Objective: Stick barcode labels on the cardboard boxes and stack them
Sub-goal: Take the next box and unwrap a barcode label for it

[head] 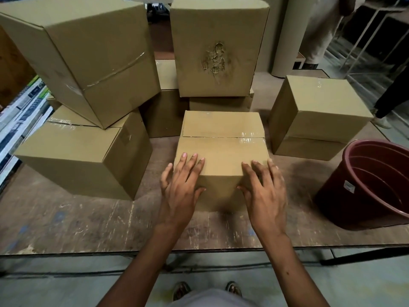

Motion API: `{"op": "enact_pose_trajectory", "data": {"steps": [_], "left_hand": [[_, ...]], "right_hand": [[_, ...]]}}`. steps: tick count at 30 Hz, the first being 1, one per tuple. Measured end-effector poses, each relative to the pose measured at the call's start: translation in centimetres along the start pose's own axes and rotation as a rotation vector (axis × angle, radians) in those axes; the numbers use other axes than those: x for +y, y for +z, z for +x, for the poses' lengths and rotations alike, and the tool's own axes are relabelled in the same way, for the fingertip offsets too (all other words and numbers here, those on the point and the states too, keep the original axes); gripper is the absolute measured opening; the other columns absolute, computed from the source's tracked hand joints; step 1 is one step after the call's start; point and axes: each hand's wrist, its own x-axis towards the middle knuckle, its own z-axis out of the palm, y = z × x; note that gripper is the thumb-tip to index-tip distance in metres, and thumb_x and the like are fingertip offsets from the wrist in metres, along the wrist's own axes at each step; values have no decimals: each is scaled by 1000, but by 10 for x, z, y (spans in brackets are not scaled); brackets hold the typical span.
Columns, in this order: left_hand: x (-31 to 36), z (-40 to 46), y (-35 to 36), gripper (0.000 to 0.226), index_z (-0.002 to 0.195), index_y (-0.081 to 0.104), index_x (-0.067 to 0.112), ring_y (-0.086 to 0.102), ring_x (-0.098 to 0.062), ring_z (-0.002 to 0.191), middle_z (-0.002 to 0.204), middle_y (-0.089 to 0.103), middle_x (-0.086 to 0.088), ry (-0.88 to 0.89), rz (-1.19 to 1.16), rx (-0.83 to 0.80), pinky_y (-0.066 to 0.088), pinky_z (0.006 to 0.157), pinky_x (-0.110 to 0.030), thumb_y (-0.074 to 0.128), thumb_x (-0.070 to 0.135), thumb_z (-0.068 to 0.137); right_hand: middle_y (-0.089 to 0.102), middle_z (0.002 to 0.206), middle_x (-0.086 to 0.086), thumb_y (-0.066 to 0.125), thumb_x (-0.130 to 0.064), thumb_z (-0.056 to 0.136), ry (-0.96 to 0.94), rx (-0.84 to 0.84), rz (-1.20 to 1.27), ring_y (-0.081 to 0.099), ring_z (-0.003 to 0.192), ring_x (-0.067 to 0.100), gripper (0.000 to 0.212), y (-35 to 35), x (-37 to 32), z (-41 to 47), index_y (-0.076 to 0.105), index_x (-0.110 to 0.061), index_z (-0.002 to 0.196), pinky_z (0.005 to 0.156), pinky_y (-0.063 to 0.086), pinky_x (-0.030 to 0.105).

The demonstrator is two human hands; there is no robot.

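Resting on the small box [222, 151], left hand [181, 191] and right hand [264, 196] lie spread flat over its near top corners, gripping nothing.

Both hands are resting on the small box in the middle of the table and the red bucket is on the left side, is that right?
Not quite. The head view shows the bucket on the right side of the table, not the left. The left hand and right hand do rest on the small middle box.

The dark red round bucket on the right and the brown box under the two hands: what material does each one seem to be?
The dark red round bucket looks like moulded plastic: smooth, slightly glossy walls with stepped rings inside. The brown box under the hands looks like matte corrugated cardboard, its top seam closed with shiny clear tape.
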Motion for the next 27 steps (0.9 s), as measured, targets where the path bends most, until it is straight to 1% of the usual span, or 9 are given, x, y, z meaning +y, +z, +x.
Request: {"op": "enact_pose_trajectory", "data": {"steps": [2,4,8,13,15,18,21,24,27], "left_hand": [[1,7,0,90,165,41,26,27,-20,163,173,37,2,42,11,-18,12,128,-44,84,43,88],[2,14,1,86,165,42,24,31,-22,162,172,38,0,89,-32,-38,15,128,-41,81,46,91],[3,20,3,82,164,43,25,36,-22,159,170,41,-1,99,-54,-52,15,127,-35,78,45,92],[9,17,2,82,160,50,27,43,-23,155,166,48,0,111,-35,-39,23,121,-38,83,44,88],[9,15,1,81,159,52,27,46,-24,154,164,51,0,120,-43,-27,26,119,-40,84,43,86],[6,16,1,77,156,57,24,50,-26,150,161,55,-3,148,-47,-27,29,120,-43,84,44,87],[-3,39,-2,72,148,65,20,57,-25,143,154,61,-4,183,-79,-101,25,121,-37,79,57,87],[-10,67,-7,85,158,52,25,43,-16,154,166,48,4,287,-102,-291,16,126,-31,70,70,88],[-13,77,-6,93,165,40,28,30,-9,160,173,37,8,329,-86,-345,14,130,-32,54,80,91]], "right_hand": [[40,171,7,74,-42,97,-74,-48,30,27,162,32,74,-1,-2,7,45,-27,163,127,35,52],[37,173,5,74,-44,97,-139,-82,47,28,163,27,76,1,-6,14,42,-28,165,130,32,49],[48,166,8,78,-31,97,-148,-86,41,42,156,29,71,6,-14,20,49,-24,161,129,32,47],[56,159,10,80,-27,95,-145,-57,40,49,150,32,65,0,-11,14,57,-22,155,122,42,52],[58,156,8,80,-32,94,-175,-65,36,52,146,31,64,-3,-6,14,58,-22,154,118,44,50],[56,151,2,76,-49,95,-229,-124,10,52,138,25,70,-11,2,25,51,-28,157,115,40,44],[45,158,2,65,-67,95,-309,-177,-94,49,132,23,80,-12,6,41,40,-33,163,110,42,43],[35,171,3,55,-71,100,-377,-177,-173,49,125,26,82,-6,-1,46,30,-33,169,104,42,45],[43,168,1,47,-66,105,-392,-189,-130,51,131,29,76,-4,-4,47,32,-29,169,107,43,45]]}}
